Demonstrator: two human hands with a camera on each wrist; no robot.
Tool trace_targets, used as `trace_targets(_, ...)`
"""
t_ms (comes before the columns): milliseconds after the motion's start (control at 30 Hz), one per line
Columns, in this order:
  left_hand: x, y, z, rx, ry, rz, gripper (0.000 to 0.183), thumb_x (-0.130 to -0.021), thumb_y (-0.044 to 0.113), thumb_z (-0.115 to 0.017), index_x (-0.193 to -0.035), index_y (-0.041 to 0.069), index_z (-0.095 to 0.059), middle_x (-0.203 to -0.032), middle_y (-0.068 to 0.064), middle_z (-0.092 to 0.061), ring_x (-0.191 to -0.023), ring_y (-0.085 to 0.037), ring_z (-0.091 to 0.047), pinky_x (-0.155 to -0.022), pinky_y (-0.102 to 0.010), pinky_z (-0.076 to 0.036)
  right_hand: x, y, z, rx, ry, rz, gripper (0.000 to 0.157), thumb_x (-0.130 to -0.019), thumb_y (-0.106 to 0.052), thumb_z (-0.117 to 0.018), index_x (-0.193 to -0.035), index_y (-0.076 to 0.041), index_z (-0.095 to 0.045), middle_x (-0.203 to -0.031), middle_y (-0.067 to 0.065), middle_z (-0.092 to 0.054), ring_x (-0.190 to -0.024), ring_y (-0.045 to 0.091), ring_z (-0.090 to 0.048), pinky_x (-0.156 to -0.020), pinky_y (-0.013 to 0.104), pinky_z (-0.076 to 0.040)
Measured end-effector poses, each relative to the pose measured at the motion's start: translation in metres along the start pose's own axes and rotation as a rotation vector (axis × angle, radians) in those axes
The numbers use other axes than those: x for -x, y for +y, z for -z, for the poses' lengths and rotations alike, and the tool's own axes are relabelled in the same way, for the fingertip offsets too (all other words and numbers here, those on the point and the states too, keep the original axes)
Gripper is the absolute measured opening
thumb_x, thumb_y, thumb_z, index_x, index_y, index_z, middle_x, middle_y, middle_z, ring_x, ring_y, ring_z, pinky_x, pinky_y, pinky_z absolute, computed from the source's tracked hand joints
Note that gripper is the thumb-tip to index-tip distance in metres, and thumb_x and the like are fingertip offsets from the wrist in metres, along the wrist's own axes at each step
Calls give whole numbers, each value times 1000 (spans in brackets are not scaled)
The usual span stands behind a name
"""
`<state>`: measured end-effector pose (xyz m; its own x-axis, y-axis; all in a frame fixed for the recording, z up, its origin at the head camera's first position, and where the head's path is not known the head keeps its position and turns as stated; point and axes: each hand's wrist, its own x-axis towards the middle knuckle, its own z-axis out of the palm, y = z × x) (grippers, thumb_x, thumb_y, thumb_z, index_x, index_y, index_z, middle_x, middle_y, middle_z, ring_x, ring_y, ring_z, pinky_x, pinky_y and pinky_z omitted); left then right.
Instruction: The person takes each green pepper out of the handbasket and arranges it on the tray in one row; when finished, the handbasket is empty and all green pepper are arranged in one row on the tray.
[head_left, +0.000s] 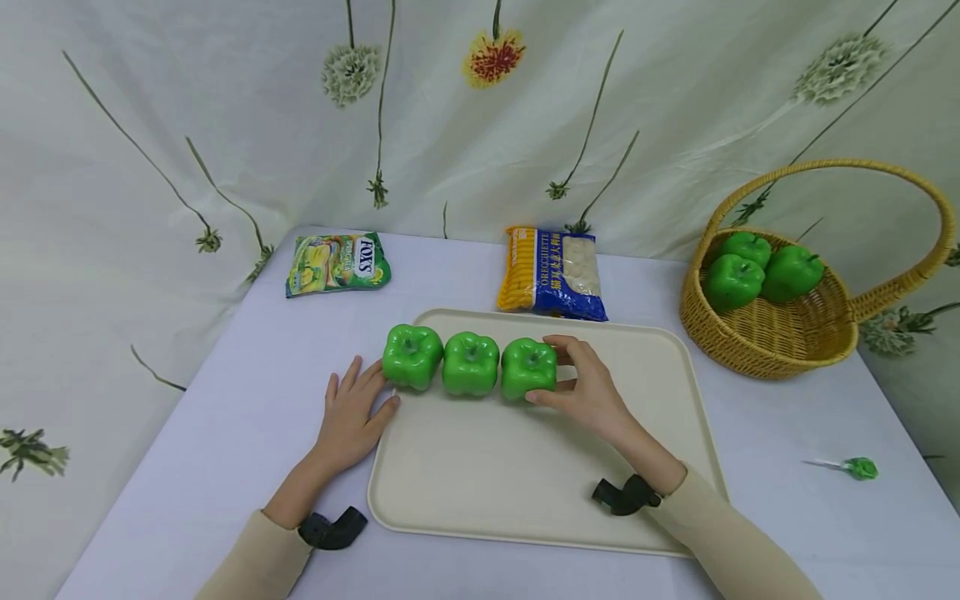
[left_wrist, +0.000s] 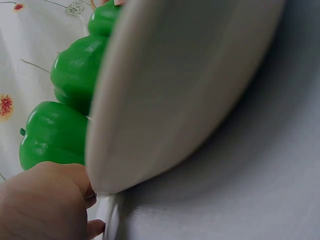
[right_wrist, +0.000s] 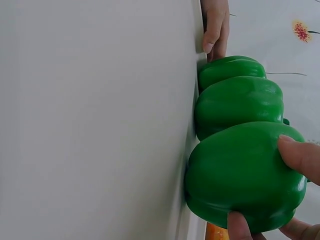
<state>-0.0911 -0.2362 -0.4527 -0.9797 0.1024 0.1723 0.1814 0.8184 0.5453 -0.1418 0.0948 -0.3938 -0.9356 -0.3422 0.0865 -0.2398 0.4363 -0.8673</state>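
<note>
Three green bell peppers stand in a row along the far side of a cream tray (head_left: 480, 475). My right hand (head_left: 588, 396) grips the right-hand bell pepper (head_left: 527, 372), thumb on the near side and fingers behind; the right wrist view shows fingertips (right_wrist: 239, 226) pressed to its skin. Beside it stands the middle bell pepper (head_left: 470, 365). At the tray's left edge my left hand (head_left: 349, 427) lies with its fingers extended, next to the left-hand bell pepper (head_left: 412, 357) and seemingly touching it. In the left wrist view the tray's rim hides part of the row.
A wicker basket (head_left: 720, 343) with a tall handle holds three more green peppers (head_left: 735, 282) at the right. Behind the tray lie a FOX'S packet (head_left: 337, 265) and an orecchiette bag (head_left: 551, 271). A green lollipop (head_left: 861, 468) lies to the tray's right.
</note>
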Motion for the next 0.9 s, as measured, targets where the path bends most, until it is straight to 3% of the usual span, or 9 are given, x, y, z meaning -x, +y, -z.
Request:
trace_targets(567, 1, -1, -1, -10, 1, -3, 48, -97, 22, -53, -142, 5, -48, -152, -20, -41, -146, -51, -14, -112, -72, 1, 1, 0, -1, 16, -8, -21, 82, -75, -11, -85, -143, -3, -40, -131, 21, -48, -119, 35, -53, -88, 38, -57)
trace_targets(733, 1, 0, -1, -5, 15, -18, 47, -97, 21, -52, -141, 4, -49, -151, -21, -41, -145, -52, -15, -111, -73, 0, 5, -4, 14, 51, -27, 6, 84, -75, -14, -85, -144, -4, -39, -138, 20, -44, -124, 36, -49, -93, 43, -55)
trace_targets(900, 0, 0, -2, -3, 29, -26, 47, -97, 20, -53, -140, 3, -49, -150, -23, -42, -144, -53, -16, -110, -74, -1, 7, 4, 44, 90, -26, 45, 82, -78, -16, -84, -145, -4, -39, -143, 20, -42, -128, 37, -47, -97, 50, -51)
